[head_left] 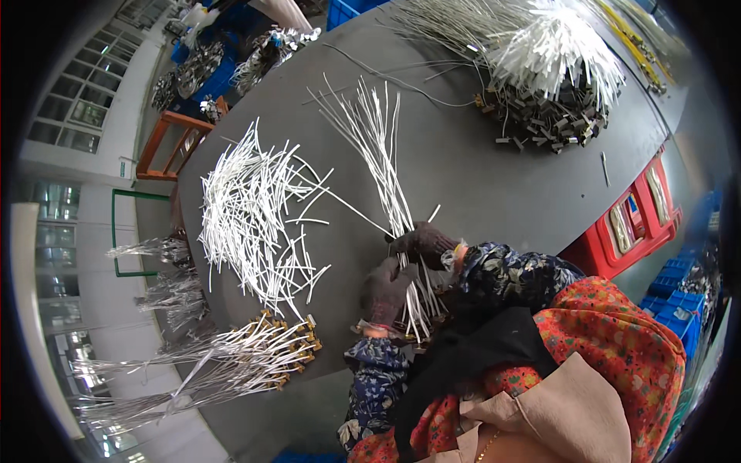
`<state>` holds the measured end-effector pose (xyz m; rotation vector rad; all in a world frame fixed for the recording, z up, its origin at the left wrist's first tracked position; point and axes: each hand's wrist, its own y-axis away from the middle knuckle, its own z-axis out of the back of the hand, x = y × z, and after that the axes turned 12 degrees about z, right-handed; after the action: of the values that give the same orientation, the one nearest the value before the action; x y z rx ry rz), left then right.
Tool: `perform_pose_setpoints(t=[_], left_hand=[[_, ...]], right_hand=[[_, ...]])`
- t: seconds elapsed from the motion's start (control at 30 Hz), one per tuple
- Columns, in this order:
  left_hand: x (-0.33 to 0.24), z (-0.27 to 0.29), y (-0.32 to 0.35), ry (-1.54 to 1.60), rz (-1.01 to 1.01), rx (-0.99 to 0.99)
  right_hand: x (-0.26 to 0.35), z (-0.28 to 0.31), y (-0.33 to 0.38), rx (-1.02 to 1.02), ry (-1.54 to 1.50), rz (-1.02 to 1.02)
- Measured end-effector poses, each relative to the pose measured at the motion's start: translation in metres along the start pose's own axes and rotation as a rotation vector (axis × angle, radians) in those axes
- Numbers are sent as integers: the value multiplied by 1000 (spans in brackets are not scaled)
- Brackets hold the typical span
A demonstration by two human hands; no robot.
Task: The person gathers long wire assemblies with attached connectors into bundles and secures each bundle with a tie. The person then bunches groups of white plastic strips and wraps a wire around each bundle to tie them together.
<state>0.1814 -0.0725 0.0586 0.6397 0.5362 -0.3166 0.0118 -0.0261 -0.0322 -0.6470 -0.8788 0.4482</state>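
- Closest to me are the person's red flowered smock (617, 339) and the tan cloth (571, 417) bunched below it, with dark blue patterned sleeves (509, 270) reaching out over the table.
- Both hands wear dark knitted gloves. The left hand (386, 289) is curled tight around the lower part of a bundle of white wires (386, 170), near the table's near edge.
- The right hand (423, 243) sits just above it on the same bundle, fingers closed round the strands where they begin to fan out.
- The bundle runs from the hands up across the dark grey table (494, 177), its far ends spreading loose.
- Left of it lies a loose heap of white wires (251, 216), close beside the bundle; one strand seems to cross between them.
- Near the table's left corner lies a batch with brass-coloured terminals (285, 347).
- Far across sits a big pile of white wires with dark connectors (548, 85).
- A red tray (633, 224) stands at the right edge, blue crates (679, 293) beyond it.
- To my eye, gathering goes best if the lower hand holds firm while the upper one evens the strands, so the ends line up and no stray from the heap gets caught in.
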Motion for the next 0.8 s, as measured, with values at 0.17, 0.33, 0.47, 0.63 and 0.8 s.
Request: perform_pose_setpoints(t=[0.17, 0.33, 0.47, 0.63, 0.8], left_hand=[[-18, 23, -48, 218, -21, -159], [-48, -2, -109, -76, -56, -60], [-70, -16, -96, -262, 145, -95], [-81, -26, -101, -127, 128, -81], [-86, -20, -104, -107, 198, -68]], right_hand=[[7, 14, -2, -190, -801, -953], [-20, -22, 36, -339, -468, -1093], [17, 6, -27, -78, -254, -1346], [11, -8, -3, -332, -448, -1218], [5, -19, -7, -298, -434, -1234]])
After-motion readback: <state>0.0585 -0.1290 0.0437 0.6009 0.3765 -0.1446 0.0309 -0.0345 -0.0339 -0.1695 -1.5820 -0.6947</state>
